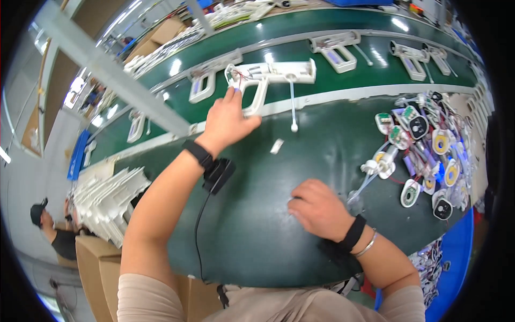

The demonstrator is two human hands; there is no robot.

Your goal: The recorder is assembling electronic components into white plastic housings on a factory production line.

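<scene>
Nearest the person, the right hand (317,208) rested on the green bench (257,225), fingers curled together and holding nothing visible, with the heap of small round components (429,155) lying just beyond it to the right. Farther off, past the bench's far edge, the left hand (228,122) gripped the handle of a white gun-shaped housing (271,75), fingers clamped on it over the conveyor belt (322,51)

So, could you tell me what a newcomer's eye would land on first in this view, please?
Most likely the left hand, stretched out to the conveyor and gripping the handle of a white gun-shaped housing with loose wires at its back end. Next, the colourful heap of small round electronic parts on the dark green table to the right, just beyond the right hand, which rests curled on the table. More white housings lie along the belt behind.
</scene>
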